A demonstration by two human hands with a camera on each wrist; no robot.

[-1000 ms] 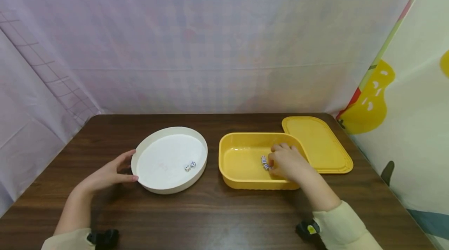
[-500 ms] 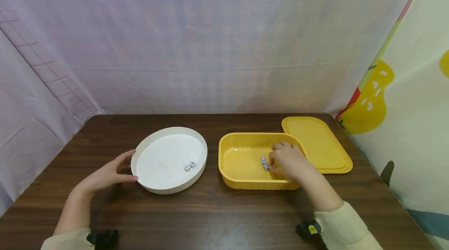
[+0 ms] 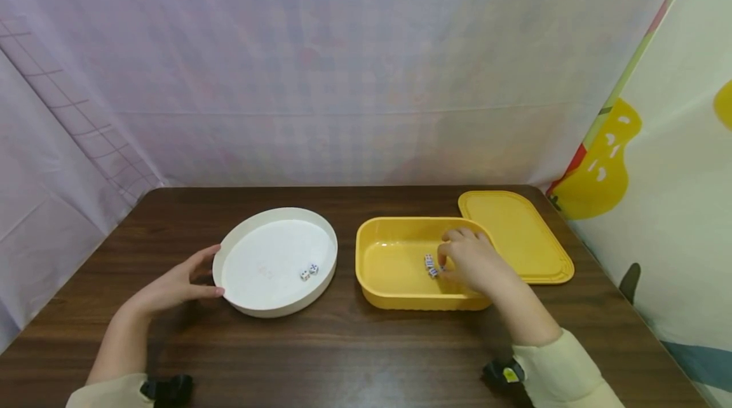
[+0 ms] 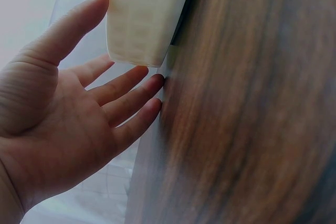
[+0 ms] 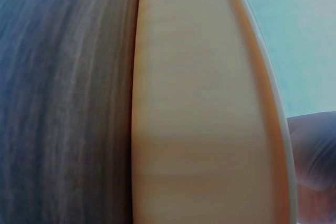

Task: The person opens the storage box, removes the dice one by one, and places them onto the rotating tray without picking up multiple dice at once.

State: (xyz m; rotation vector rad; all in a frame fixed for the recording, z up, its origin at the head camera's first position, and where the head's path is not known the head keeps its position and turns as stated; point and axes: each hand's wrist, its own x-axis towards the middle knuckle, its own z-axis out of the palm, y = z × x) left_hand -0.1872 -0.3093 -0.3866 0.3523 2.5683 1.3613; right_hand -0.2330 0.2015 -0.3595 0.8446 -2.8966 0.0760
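Observation:
A white round tray (image 3: 251, 274) stands on the left of the table, with two white dice (image 3: 309, 271) lying in its right part. At its left rim my left hand (image 3: 171, 284) rests with thumb and fingers spread; the left wrist view shows these fingers (image 4: 123, 85) extended at the tray's side wall (image 4: 144, 19). My right hand (image 3: 471, 262) reaches down into the yellow box (image 3: 389, 300), fingers bent. A die (image 3: 442, 268), mostly hidden, shows between its thumb and forefinger. Beside them more dice (image 3: 430, 265) lie on the box floor.
Behind and right of the box lies a flat yellow lid (image 3: 520, 236), partly covered by the box's corner. Everything stands on a dark wooden table (image 3: 343, 357). A pale curtain (image 3: 343, 77) hangs along its back edge.
My right hand stays in the box, its fingertips lifting very slightly around the die. The left hand and the tray keep their places.

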